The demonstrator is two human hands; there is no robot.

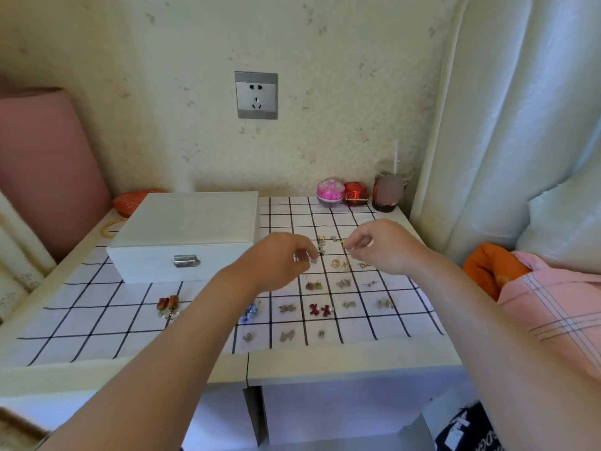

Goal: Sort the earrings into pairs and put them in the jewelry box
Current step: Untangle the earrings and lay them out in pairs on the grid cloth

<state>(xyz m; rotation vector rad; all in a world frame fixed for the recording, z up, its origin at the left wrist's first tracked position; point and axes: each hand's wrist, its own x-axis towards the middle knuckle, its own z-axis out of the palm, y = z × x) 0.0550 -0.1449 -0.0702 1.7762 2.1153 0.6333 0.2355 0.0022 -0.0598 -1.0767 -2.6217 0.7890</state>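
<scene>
The head view shows the person's left hand [279,260] and right hand [382,245] hovering side by side over the far right part of the bench [325,366], with a narrow gap between them. The left fingers [305,252] are curled and pinch a small silvery earring [313,260] at their tips. The right fingers [356,244] are bunched at the tips over a loose heap of earrings [328,240]. Whether they grasp one is too small to tell.

The white jewelry box [185,226] sits at the rear left of the bench with its lid down and its latch [186,261] facing the person. The left hand is close to its front right corner. A checked cloth [81,320] covers the bench top and stops short of the front edge, leaving a white strip that is split by a dark seam [247,366].

More earrings lie in the cloth's squares, nearer the person than the hands. There are a gold pair [314,285], a red bow pair [320,310], and a blue pair [250,312] partly hidden by the left forearm. An orange-red pair [168,304] lies in front of the box, and small silvery ones lie along the front rows. Open squares lie in front of the box on the left, and between the box and the heap.

At the rear right a pink round container [330,191], a red case [355,192] and a glass cup [388,190] stand close to the wall. A curtain [520,125] hangs just beside the bench's right edge.
</scene>
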